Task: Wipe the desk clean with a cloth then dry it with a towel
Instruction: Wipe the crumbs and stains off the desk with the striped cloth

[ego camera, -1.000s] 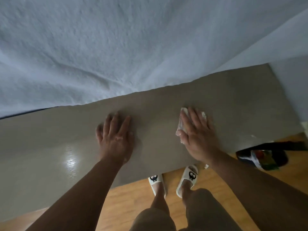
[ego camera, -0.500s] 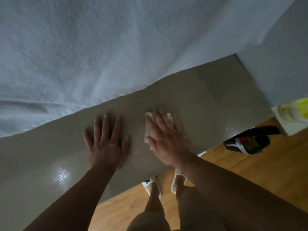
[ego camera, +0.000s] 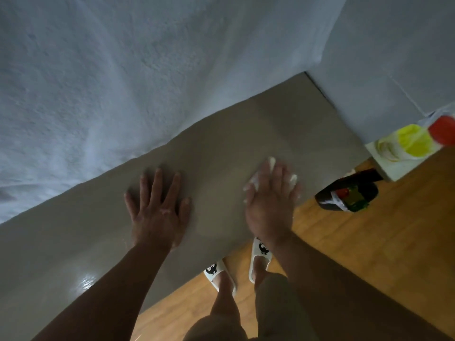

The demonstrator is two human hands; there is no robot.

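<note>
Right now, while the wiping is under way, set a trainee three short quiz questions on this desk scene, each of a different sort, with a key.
1. True or false: the left hand lies flat and empty on the smooth grey-brown desk top.
2. Which hand presses the small crumpled white cloth to the desk? A) left B) right C) both
3. Fill in: the dark bottle with the red and green label lies on the wooden ____.

Key: 1 true; 2 B; 3 floor.
</note>
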